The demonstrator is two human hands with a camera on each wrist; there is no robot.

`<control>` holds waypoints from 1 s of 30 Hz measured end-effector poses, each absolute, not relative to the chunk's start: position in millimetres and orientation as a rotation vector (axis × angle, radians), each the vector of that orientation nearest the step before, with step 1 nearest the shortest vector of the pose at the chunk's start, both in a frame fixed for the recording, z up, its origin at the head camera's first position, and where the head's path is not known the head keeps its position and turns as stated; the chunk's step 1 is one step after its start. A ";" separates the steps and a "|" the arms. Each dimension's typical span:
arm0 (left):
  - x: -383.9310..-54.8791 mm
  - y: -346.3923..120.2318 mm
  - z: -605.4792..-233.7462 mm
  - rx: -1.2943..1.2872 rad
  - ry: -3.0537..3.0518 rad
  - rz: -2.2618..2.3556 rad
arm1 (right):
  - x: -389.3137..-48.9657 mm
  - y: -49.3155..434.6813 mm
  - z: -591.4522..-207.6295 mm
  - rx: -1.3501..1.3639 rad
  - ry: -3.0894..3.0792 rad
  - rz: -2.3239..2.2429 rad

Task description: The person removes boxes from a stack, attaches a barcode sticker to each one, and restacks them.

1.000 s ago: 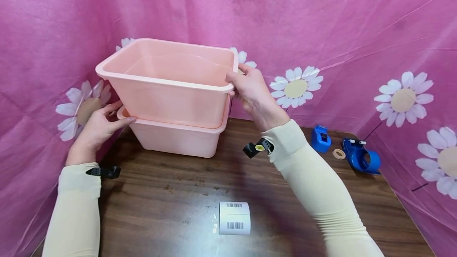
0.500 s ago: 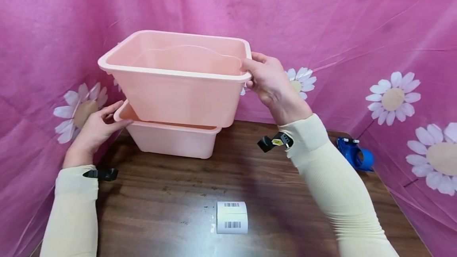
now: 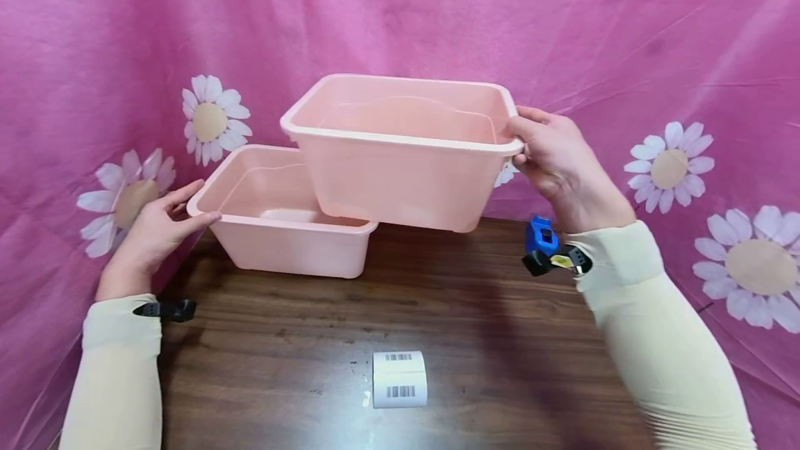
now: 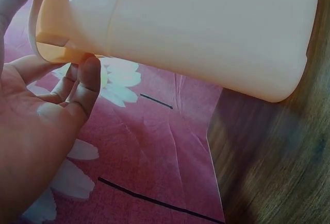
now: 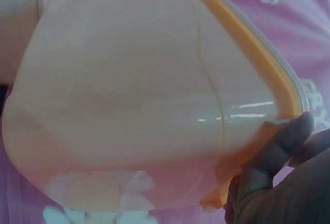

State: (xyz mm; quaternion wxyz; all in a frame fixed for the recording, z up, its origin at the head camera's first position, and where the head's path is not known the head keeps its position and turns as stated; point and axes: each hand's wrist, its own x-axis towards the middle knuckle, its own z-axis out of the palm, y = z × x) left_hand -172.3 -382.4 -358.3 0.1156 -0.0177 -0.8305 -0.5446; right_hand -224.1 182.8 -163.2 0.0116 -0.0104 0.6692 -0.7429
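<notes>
Two pink plastic bins are in the head view. My right hand (image 3: 559,162) grips the right end rim of the raised bin (image 3: 400,176), thumb over the rim and fingers beneath it. That bin hangs in the air, its lower left part in front of the other bin's right end. The lower bin (image 3: 290,248) stands on the table at the left. My left hand (image 3: 153,235) holds its left rim, the thumb on the front corner. In the left wrist view curled fingers (image 4: 87,80) sit under this rim.
A roll of barcode labels (image 3: 400,380) lies on the brown wooden table (image 3: 300,367) near the front. Beyond my right wrist stands a blue tape dispenser (image 3: 541,235), partly hidden. Pink cloth (image 3: 400,12) with printed daisies hangs behind and at both sides.
My right hand has lifted the upper bin out of the lower one and carried it to the right. The left hand has stayed on the lower bin's rim.
</notes>
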 end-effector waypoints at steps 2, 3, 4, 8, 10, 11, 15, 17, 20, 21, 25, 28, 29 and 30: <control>-172.1 -383.6 -358.2 -0.053 -2.433 -1.599 | -224.9 201.1 -164.9 -0.020 2.065 -2.339; -172.0 -384.1 -358.3 -0.054 -2.434 -1.599 | -225.3 210.4 -165.7 -0.017 2.047 -2.352; -171.7 -384.6 -358.5 -0.056 -2.434 -1.600 | -225.1 219.6 -166.4 -0.010 2.022 -2.368; -170.5 -385.8 -359.7 -0.062 -2.440 -1.593 | -223.5 255.3 -170.5 -0.008 1.851 -2.460; -169.5 -386.5 -360.0 -0.059 -2.441 -1.590 | -222.3 271.0 -172.6 -0.010 1.781 -2.483; -169.0 -387.0 -360.0 -0.060 -2.441 -1.591 | -222.1 278.1 -173.5 -0.011 1.761 -2.480; -167.8 -389.8 -358.7 -0.057 -2.443 -1.589 | -220.5 299.0 -175.7 0.015 1.773 -2.444; -167.6 -391.5 -358.1 -0.053 -2.452 -1.575 | -220.9 304.4 -176.7 0.047 1.786 -2.438; -167.4 -393.3 -358.0 -0.041 -2.469 -1.544 | -222.0 307.7 -179.2 0.073 1.800 -2.435; -167.3 -393.6 -358.2 -0.037 -2.472 -1.542 | -222.5 307.9 -180.5 0.075 1.806 -2.433; -166.1 -392.1 -358.3 -0.047 -2.466 -1.558 | -223.0 307.1 -188.4 0.091 1.805 -2.412; -165.6 -389.3 -358.1 -0.067 -2.453 -1.583 | -222.4 306.4 -195.6 0.124 1.824 -2.386; -165.5 -388.6 -358.2 -0.074 -2.450 -1.589 | -222.4 306.4 -197.9 0.137 1.834 -2.378; -165.4 -387.8 -358.1 -0.075 -2.446 -1.597 | -222.3 306.4 -200.2 0.145 1.846 -2.368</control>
